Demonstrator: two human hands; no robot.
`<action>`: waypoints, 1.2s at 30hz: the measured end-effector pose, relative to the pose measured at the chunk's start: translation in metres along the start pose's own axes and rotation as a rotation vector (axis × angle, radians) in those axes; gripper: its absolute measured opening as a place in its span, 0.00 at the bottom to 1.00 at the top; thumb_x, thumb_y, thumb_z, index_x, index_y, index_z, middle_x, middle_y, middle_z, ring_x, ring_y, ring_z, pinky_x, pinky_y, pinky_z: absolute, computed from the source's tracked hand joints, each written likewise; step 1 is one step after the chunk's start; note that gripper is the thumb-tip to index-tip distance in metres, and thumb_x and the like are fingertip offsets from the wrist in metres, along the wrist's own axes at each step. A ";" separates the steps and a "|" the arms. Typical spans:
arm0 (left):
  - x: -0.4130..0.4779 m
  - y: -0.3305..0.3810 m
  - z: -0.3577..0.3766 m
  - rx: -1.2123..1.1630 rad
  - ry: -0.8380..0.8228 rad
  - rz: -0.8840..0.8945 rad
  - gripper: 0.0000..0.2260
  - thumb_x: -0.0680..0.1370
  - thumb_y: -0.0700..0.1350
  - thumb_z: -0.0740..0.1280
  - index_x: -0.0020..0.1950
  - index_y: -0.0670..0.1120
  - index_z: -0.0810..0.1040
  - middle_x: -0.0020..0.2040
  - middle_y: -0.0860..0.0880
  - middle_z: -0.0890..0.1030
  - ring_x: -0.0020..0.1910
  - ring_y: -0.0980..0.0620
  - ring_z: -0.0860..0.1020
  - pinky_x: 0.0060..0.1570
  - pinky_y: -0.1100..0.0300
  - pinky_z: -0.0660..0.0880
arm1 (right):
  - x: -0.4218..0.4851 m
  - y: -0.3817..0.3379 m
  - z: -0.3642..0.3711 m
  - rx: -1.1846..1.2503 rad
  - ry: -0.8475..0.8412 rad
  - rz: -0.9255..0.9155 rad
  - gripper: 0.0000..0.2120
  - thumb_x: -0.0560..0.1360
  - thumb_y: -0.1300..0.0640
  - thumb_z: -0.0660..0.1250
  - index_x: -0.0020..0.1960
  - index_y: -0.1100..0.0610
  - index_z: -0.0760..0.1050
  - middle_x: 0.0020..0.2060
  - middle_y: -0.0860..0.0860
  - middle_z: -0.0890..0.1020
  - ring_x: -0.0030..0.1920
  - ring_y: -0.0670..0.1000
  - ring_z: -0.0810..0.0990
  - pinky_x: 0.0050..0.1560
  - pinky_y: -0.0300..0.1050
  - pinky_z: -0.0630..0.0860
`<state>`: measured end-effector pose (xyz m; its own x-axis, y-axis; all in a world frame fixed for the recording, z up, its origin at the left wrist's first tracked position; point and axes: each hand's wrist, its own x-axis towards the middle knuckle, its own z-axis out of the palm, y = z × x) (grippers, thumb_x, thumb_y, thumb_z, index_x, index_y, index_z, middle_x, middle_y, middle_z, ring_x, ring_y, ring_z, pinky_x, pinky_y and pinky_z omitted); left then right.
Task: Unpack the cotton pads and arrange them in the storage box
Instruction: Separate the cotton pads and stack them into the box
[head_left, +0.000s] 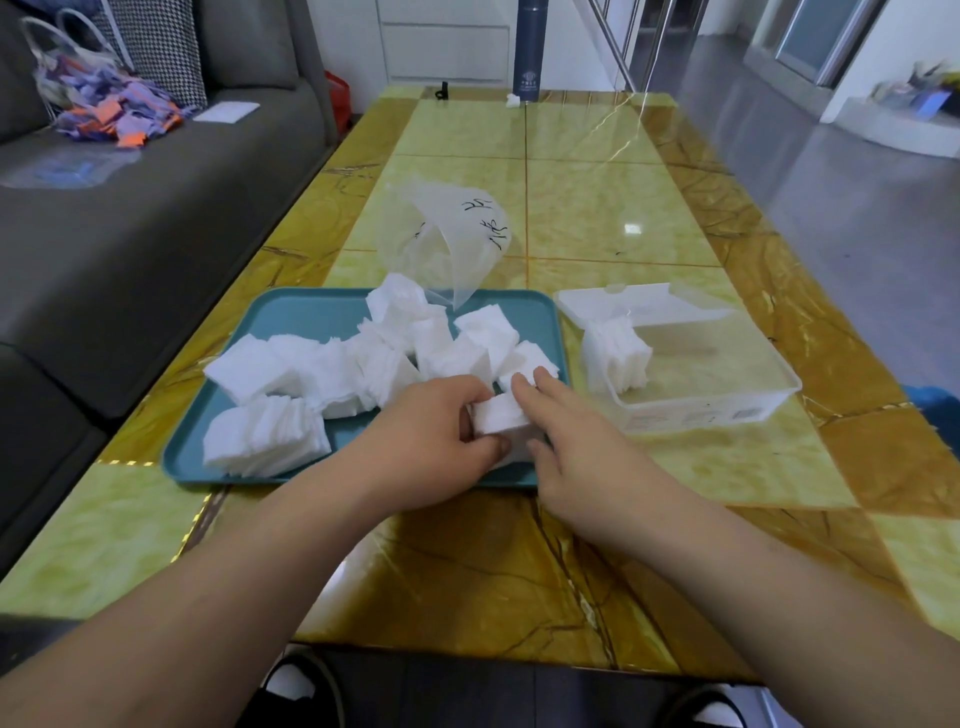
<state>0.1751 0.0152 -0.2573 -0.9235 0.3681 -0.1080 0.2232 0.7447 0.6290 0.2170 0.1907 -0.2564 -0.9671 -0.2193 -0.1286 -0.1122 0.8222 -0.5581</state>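
Note:
Loose heaps of white square cotton pads (322, 374) lie on a teal tray (311, 312). At the tray's near right corner, my left hand (431, 441) grips a small stack of pads (501, 413) from the left, thumb at its front. My right hand (566, 431) touches the same stack from the right with straight fingers on top and the thumb at the front. The clear storage box (727, 400) stands to the right of the tray, with one row of pads (615, 356) upright at its left end. An emptied clear plastic bag (447, 234) lies behind the tray.
The yellow marble-patterned table (597, 208) has a dark bottle (530, 47) and small items at its far end. A grey sofa (130, 234) with bags and paper scraps runs along the left. My shoes show under the near edge.

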 end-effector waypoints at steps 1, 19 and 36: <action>0.000 -0.001 0.000 -0.003 0.004 -0.010 0.08 0.76 0.54 0.74 0.52 0.56 0.79 0.37 0.55 0.79 0.35 0.59 0.77 0.32 0.66 0.67 | 0.000 0.001 0.002 -0.036 -0.037 -0.001 0.35 0.82 0.64 0.60 0.84 0.54 0.46 0.84 0.49 0.47 0.83 0.51 0.51 0.77 0.38 0.54; 0.007 0.027 -0.008 -0.481 0.054 0.111 0.06 0.77 0.51 0.74 0.52 0.52 0.84 0.44 0.36 0.82 0.38 0.51 0.75 0.40 0.56 0.70 | -0.011 0.011 -0.060 0.705 0.211 0.121 0.07 0.74 0.58 0.76 0.52 0.55 0.85 0.47 0.54 0.88 0.49 0.56 0.87 0.53 0.57 0.85; 0.058 0.083 0.063 -0.442 0.134 -0.047 0.25 0.78 0.46 0.72 0.73 0.58 0.71 0.67 0.56 0.73 0.64 0.58 0.74 0.49 0.64 0.79 | 0.013 0.096 -0.090 -0.036 0.617 0.412 0.09 0.77 0.47 0.65 0.43 0.51 0.72 0.37 0.46 0.77 0.39 0.54 0.76 0.33 0.43 0.63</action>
<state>0.1603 0.1336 -0.2597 -0.9682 0.2426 -0.0620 0.0527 0.4395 0.8967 0.1731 0.3135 -0.2379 -0.8837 0.4367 0.1686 0.2898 0.7932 -0.5357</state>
